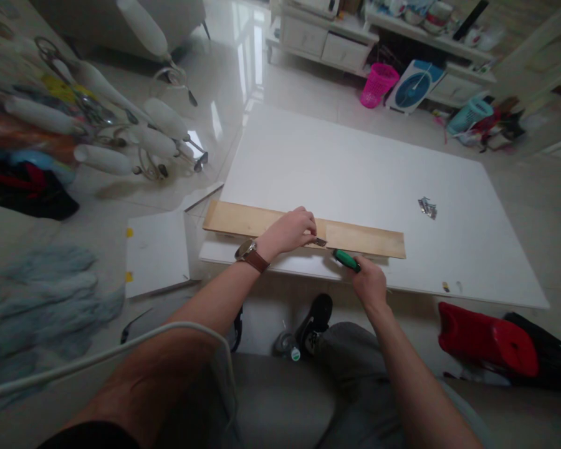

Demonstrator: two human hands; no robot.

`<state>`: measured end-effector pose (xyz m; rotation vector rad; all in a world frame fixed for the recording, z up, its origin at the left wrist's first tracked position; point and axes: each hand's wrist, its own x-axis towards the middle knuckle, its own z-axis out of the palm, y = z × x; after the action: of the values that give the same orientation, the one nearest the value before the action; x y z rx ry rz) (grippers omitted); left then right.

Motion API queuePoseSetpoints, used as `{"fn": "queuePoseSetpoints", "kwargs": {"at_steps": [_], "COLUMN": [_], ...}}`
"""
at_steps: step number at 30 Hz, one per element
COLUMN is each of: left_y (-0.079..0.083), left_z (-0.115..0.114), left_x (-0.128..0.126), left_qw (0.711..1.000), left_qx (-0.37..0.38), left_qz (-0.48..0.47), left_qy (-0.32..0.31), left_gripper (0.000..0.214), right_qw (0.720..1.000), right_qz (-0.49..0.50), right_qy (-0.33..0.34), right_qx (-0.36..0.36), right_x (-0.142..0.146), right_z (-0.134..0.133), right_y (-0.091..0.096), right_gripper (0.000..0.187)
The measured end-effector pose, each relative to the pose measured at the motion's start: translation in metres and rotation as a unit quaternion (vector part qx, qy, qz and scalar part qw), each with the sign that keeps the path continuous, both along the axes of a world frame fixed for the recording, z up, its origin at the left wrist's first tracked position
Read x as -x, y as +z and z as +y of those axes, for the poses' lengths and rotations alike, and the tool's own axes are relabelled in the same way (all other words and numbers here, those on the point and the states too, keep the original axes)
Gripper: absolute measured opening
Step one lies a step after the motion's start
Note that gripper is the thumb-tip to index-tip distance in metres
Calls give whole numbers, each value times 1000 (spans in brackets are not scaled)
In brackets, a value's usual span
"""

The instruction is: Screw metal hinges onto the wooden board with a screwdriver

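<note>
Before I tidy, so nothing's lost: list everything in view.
Board: one, white, centre
Wooden strip: one, tan, on board
Metal piece: one, dark, by left hand
Tool: one, green, right hand
Loose metal pieces: several, silvery, board's right
Panel: one, white, left
Lampshades: several, white, upper left
Fabric: one, grey, lower left
Cabinets: several, white, top
Basket: one, pink, upper right
Fan: one, blue, beside basket
Second basket: one, teal, right
Object: one, red, lower right
Bottle: one, clear, bottom centre
Cable: one, white, lower left
Other things: uncountable, mixed, blurred edges
Watch: one, brown strap, left wrist
Shoe: one, black, bottom centre
Left hand: one, over strip
Right hand: one, gripping tool
</note>
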<state>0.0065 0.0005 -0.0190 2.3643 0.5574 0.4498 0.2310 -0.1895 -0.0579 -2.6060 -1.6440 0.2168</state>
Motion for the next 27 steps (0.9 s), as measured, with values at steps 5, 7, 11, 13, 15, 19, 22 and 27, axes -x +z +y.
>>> {"fn": "queuePoseSetpoints", "kwargs": {"at_steps": [5, 7, 11, 13, 15, 19, 22, 27], "left_y": [3, 5, 9, 12, 15, 21, 23, 25], "left_z": [-2, -2, -2, -1, -1, -4, -10, -20], "left_x": [-1, -1, -1, -2, -4, -7, -8, -9], "left_qw": [999, 995, 984, 976, 962, 907, 866, 817], "left_qx": [40, 78, 143, 176, 231, 378, 451, 524], "left_qz": [-9, -24, -49, -59, -77, -132, -177, -220], "left_qy": [30, 56, 97, 112, 123, 127, 119, 101], "left_gripper": [16, 12, 10, 10, 10, 11, 17, 34], "right_qw": [1000, 999, 992, 982, 964, 919, 891, 844], "right_qz": [10, 20, 65, 102, 155, 249, 310, 421], "right_qy": [16, 23, 37, 52, 48, -42, -99, -138], "right_qx": [-22, -39, -103, -152, -209, -302, -316, -302], "right_x": [-1, 0, 11, 21, 32, 49, 52, 55], "right_z": [0, 0, 4, 9, 17, 34, 42, 49], "right_y": [-2, -1, 11, 23, 39, 74, 90, 91], "right_gripper": [19, 17, 18, 19, 15, 29, 39, 41]}}
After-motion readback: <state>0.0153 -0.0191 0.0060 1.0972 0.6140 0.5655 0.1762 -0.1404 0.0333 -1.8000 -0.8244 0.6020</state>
